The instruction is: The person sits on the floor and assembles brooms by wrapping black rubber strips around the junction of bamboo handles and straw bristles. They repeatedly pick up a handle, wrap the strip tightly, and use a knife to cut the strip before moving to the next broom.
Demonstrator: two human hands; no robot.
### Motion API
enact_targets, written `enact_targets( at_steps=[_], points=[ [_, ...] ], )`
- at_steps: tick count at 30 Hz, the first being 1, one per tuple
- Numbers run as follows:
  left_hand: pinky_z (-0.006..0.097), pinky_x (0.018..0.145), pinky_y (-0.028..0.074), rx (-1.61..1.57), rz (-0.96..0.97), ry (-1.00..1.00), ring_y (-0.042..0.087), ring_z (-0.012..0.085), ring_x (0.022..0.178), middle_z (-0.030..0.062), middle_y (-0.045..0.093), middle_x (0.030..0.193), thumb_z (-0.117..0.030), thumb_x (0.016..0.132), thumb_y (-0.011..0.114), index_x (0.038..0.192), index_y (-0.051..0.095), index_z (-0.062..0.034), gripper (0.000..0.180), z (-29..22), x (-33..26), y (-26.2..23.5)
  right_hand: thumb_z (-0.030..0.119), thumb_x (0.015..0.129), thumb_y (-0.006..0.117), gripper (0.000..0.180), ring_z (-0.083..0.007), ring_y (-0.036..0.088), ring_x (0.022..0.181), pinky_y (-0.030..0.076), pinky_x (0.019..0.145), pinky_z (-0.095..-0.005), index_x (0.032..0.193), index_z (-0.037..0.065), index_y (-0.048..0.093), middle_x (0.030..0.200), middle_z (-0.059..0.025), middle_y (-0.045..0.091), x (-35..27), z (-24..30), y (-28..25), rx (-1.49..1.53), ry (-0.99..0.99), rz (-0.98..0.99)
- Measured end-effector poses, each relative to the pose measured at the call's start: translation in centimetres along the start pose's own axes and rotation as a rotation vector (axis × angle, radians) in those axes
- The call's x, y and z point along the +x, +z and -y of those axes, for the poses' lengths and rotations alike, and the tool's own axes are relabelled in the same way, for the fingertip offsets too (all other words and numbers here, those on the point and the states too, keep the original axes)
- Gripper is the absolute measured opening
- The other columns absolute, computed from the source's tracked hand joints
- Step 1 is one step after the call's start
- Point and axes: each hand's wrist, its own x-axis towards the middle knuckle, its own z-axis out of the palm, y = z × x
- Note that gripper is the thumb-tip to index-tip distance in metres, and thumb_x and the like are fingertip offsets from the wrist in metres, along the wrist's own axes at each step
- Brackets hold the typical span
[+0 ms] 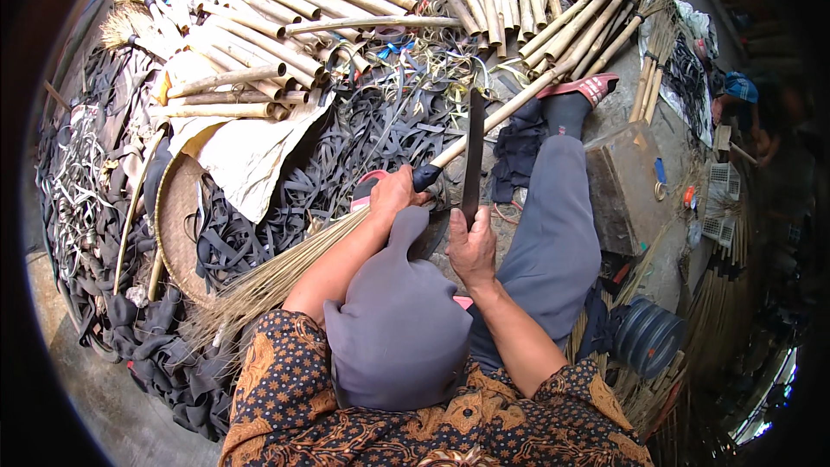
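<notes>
Your left hand [398,197] grips the broom [452,152] beside its black binding [425,177], handle [510,110] slanting away right; your right hand [473,249] holds the blade [474,156] upright. Risk: blade glances off the handle, cuts left hand.

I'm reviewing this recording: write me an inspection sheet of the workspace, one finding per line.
Surface: grey floor, largely covered.
Job's things: broom, bristles toward lower left; dark blade, pointing away from the wearer.
Clutter: black strips in heaps; piled poles; woven basket at left.
Hands: left hand grips the broom near its black binding; right hand holds the blade.
Cables: nothing seen.
Surroundings: box and jug at right; another person beyond.
</notes>
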Motion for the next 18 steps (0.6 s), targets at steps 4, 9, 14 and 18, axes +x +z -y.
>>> enact_targets(
  at_steps=[4,9,14,18],
  points=[
    [0.052,0.089,0.055,-0.006,0.025,0.019,0.071,0.0446,0.105,0.0246,0.074,0.106,-0.033,0.08,0.087,0.116,0.061,-0.0023,0.054,0.0,0.3,-0.6,0.058,0.103,0.054,0.06,-0.0562,0.067,0.091,0.05,0.075,-0.0613,0.102,-0.002,0.055,0.088,-0.0348,0.069,0.6,-1.0,0.3,-0.227,0.106,0.238],
    [0.052,0.089,0.055,-0.024,-0.001,0.055,0.071,0.0445,0.105,0.0253,0.074,0.104,-0.027,0.083,0.084,0.112,0.063,-0.001,0.044,0.4,0.1,-0.2,0.059,0.102,0.055,0.063,-0.0544,0.069,0.091,0.051,0.079,-0.0606,0.109,-0.004,0.057,0.091,-0.0361,0.069,-0.1,-1.9,0.8,0.116,0.073,0.04],
    [0.052,0.08,0.054,-0.017,-0.012,0.088,0.071,0.0445,0.097,0.0236,0.074,0.097,-0.035,0.081,0.083,0.106,0.061,-0.0027,0.046,1.2,0.9,0.6,0.056,0.104,0.055,0.058,-0.0515,0.069,0.085,0.052,0.075,-0.0589,0.105,-0.002,0.054,0.086,-0.0307,0.069,0.6,-1.2,0.5,-0.426,0.125,0.25],
    [0.052,0.08,0.054,0.017,-0.037,0.097,0.071,0.0443,0.096,0.0239,0.073,0.095,-0.038,0.08,0.083,0.103,0.063,-0.003,0.046,1.7,1.3,1.3,0.056,0.102,0.056,0.061,-0.0553,0.068,0.097,0.052,0.085,-0.0604,0.113,-0.003,0.055,0.098,-0.0383,0.069,0.2,-1.2,-0.1,-0.13,0.098,0.136]
  ],
)
